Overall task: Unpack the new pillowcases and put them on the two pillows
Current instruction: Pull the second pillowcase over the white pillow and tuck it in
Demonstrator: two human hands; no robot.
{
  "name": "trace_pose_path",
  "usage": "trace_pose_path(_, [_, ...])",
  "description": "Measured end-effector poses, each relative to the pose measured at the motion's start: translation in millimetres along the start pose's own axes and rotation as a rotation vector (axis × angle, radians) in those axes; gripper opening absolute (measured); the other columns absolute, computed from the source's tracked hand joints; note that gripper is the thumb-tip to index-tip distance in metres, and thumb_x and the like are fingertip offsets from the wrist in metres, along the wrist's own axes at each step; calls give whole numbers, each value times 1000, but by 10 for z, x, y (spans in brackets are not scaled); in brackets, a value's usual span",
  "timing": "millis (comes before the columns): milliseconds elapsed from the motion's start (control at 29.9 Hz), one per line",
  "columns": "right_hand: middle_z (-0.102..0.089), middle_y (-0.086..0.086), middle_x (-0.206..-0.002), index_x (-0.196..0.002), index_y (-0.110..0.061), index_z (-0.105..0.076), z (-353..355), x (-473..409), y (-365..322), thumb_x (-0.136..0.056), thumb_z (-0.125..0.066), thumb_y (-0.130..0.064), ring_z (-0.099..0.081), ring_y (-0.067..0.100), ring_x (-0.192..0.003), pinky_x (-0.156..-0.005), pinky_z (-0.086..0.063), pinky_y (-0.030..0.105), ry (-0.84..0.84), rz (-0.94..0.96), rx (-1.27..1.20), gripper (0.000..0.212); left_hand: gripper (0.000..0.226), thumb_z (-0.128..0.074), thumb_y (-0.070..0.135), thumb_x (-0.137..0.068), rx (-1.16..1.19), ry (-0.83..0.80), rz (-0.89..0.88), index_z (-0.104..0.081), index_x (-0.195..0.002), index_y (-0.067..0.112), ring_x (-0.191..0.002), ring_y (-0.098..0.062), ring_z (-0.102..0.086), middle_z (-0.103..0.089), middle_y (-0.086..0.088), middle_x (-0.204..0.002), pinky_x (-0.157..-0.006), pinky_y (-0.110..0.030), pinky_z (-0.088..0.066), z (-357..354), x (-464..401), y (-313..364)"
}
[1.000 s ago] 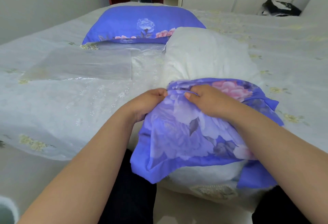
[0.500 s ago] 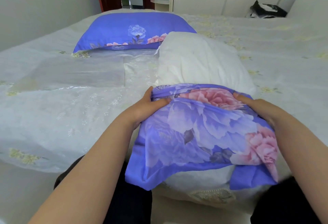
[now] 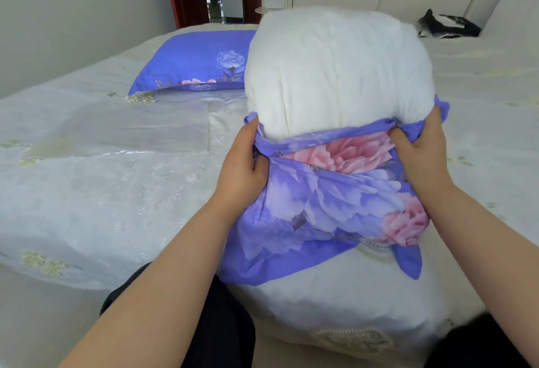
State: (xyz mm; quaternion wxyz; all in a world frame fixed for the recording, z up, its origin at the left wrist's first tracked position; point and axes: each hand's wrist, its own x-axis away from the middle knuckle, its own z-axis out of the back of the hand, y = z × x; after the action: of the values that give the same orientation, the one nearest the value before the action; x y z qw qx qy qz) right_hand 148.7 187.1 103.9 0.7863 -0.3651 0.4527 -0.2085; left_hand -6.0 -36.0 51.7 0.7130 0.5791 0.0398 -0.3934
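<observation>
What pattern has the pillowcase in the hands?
Blue-violet pillowcase with large pink and lilac flowers; head view.

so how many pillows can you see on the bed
2. One already in its blue floral case lies at the far left; the bare white pillow stands in front, half inside the pillowcase that both hands hold.

Raised pillow (image 3: 335,75) blocks reach ahead; bedspread (image 3: 102,178) leftward open.
</observation>
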Motion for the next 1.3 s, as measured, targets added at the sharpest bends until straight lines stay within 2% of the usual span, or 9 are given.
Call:
trace_pose_path(100, [-54, 9, -124, -131, -6, -41, -184, -419, 156, -90, -61, -27, -51, 11, -101, -71, -37, 9, -131, -186, 37, 50, 57, -46, 1, -88, 23, 67, 217, -36, -143, 17, -110, -8, -55, -55, 1, -130, -94, -15, -42, 90, -225, -99])
trace_pose_path(267, [-33, 16, -148, -141, -8, -36, -311, -528, 480, -91, -52, -49, -39, 28, -132, -101, -31, 25, -354, -392, 213, 66, 61, -59, 25, -89, -275, 80, 445, -32, -143, 19, -114, -24, -54, -55, -3, -123, -93, -28, -40, 142, -447, -218])
trace_pose_path(434, [-48, 13, -137, -138, -12, -40, -104, -190, 700, -84, -49, -66, -52, 28, -120, -99, -39, 31, -336, -624, 90, 77, 42, -57, 27, -86, -584, 223, 82, -50, -127, 19, -112, -29, -49, -53, -6, -123, -92, -42, -43, -21, -378, 118])
trace_pose_path(635, [-72, 3, -101, -111, -20, -66, 240, 23, 566, -75, -33, -79, -68, 19, -88, -76, -52, 31, -714, -915, -312, 76, 50, -40, 55, -88, -760, -155, -341, -58, -121, 23, -112, -24, -53, -59, 2, -121, -97, -42, -39, -652, -34, 353])
trace_pose_path(768, [-64, 6, -124, -126, -20, -58, 290, 113, 485, -81, -32, -67, -60, 21, -115, -92, -52, 31, -702, -888, -781, 70, 73, -21, 69, -83, -897, -225, -204, -33, -144, 31, -134, -14, -35, -38, 9, -147, -113, -51, -16, -754, -18, 279])
trace_pose_path(869, [-67, 5, -118, -124, -21, -61, 106, 350, 457, -85, -34, -68, -65, 20, -106, -82, -56, 31, -605, -1022, -854, 67, 74, -15, 69, -81, -843, -218, -82, -30, -144, 32, -136, -10, -29, -33, 13, -149, -113, -49, -11, -668, -98, 198])
trace_pose_path(1002, [-72, 8, -99, -107, -9, -68, 112, 442, 462, -84, -57, -54, -69, 19, -89, -80, -56, 29, -474, -1016, -631, 51, 49, -34, 52, -92, -754, -152, 2, -46, -130, 23, -127, -18, -43, -51, 2, -135, -113, -48, -19, -647, -176, 137])
trace_pose_path(1169, [-67, 0, -65, -92, -6, -67, 915, 21, 349, -78, -65, -36, -60, 8, -49, -42, -44, 15, -818, -846, -396, 33, 23, -41, 37, -98, -736, -93, 26, -43, -88, 16, -89, -39, -57, -64, -20, -89, -82, -43, -38, -597, -275, 193])
trace_pose_path(1303, [-68, 7, -92, -91, -11, -67, 1157, -146, 694, -80, -71, -36, -61, 21, -80, -69, -46, 28, -751, -609, 358, 27, 27, -45, 40, -96, -672, -110, 48, -49, -86, 15, -82, -35, -59, -60, -11, -74, -64, -34, -34, -580, -285, 194])
